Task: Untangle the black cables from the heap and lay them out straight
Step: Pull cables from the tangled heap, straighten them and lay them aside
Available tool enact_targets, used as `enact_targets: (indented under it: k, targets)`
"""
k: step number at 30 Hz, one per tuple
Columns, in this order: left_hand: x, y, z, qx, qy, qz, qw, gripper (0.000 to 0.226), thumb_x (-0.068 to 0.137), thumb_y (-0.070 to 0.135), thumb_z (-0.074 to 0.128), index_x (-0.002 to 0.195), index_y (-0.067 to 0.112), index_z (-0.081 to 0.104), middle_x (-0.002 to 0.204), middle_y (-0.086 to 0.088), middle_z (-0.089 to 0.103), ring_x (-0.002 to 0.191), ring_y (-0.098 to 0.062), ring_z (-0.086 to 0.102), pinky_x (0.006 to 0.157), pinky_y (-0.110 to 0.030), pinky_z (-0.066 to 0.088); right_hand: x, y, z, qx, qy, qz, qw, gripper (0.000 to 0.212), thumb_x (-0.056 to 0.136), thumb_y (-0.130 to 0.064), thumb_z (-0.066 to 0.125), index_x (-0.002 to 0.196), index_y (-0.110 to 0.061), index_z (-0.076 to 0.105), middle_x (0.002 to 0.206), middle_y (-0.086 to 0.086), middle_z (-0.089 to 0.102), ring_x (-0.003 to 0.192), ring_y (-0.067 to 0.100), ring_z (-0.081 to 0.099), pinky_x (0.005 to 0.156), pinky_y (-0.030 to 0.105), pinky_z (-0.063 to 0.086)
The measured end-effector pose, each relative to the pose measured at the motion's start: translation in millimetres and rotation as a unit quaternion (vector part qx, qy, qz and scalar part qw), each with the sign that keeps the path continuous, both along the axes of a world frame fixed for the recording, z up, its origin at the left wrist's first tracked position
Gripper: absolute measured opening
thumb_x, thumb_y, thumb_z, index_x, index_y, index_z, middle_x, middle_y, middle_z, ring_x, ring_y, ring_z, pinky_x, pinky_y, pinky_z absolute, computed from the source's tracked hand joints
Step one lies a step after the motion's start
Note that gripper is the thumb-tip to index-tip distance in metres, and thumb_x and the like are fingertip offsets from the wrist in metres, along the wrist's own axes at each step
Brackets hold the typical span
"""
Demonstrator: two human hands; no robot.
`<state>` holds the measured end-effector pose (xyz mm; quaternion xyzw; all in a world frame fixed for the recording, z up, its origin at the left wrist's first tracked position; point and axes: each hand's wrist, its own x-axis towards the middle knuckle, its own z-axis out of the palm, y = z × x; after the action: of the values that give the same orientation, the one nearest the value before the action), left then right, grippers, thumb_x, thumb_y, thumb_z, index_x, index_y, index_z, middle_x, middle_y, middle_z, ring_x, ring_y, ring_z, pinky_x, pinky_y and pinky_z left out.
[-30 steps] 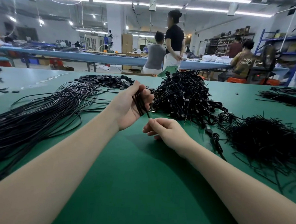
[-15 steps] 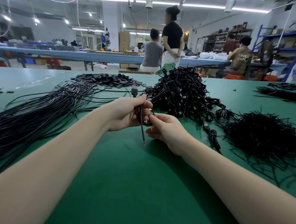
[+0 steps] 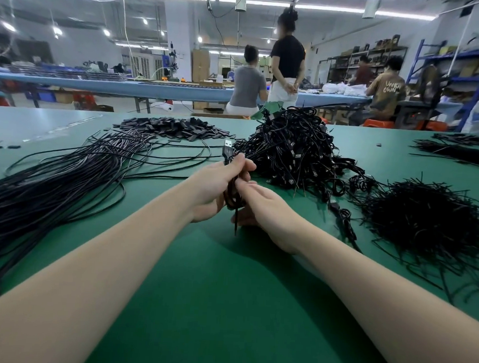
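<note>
Work surface: wide flat table covered in green matte sheet (image 3: 226,305), running to a far edge beyond which lies a workshop hall with strip ceiling lights, a long blue-topped bench (image 3: 113,87), blue metal shelving (image 3: 477,69) at right, and four people (image 3: 286,64) at or beside the bench, backs turned. On the green surface, far centre: tall tangled heap of thin black cables with plugs (image 3: 292,150). Left: long sheaf of straightened black cables (image 3: 52,188) laid roughly parallel, fanning from the left edge toward the middle. Behind it: low pile of small flat black rectangular pieces (image 3: 174,128). Right: bristly mound of short black wire ties (image 3: 425,218); farther right, another dark bundle (image 3: 456,149) near the table edge. Item in work: small coiled black cable (image 3: 232,197), held just above the surface in front of the heap, its silver-tipped USB plug (image 3: 228,148) standing up above the fingers and one thin straight end pointing down toward the sheet. Left hand (image 3: 218,185): fingers curled round the coil, gripping it. Right hand (image 3: 262,207): thumb and forefinger pinching at the coil's wrapped middle, the hand touching the left.
</note>
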<state>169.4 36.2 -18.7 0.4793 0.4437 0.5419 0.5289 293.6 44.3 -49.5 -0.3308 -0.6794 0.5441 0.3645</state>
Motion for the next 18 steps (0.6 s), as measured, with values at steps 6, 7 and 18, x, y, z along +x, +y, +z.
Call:
enact_targets:
  k: [6,7,18]
  targets:
    - [4,1,-6,-0.001,0.04,0.033,0.999,0.031,0.101,0.036,0.041,0.083,0.019,0.06,0.072,0.004,0.05,0.067,-0.012,0.049,0.065,-0.024,0.043,-5,-5,-3,0.144,-0.094,-0.042,0.984,0.014,0.096,-0.028,0.053,0.094,-0.014,0.05,0.079,0.0,0.055,0.075,0.018,0.054,0.074,0.038,0.048]
    - [5,1,-7,0.001,0.04,0.04,0.998,0.032,0.101,0.036,0.041,0.082,0.019,0.06,0.072,0.004,0.049,0.067,-0.012,0.049,0.069,-0.025,0.043,-7,-6,-3,0.168,-0.114,-0.056,0.978,0.016,0.097,-0.028,0.051,0.098,-0.012,0.049,0.082,0.003,0.056,0.077,0.02,0.054,0.076,0.04,0.047]
    - [17,3,-16,0.003,0.033,0.071,0.997,0.034,0.101,0.038,0.042,0.075,0.022,0.056,0.077,0.004,0.06,0.096,-0.024,0.058,0.1,-0.041,0.044,-3,-7,-7,0.263,-0.23,-0.088,0.933,0.024,0.097,-0.033,0.046,0.09,-0.011,0.041,0.089,0.012,0.056,0.074,0.028,0.05,0.062,0.034,0.037]
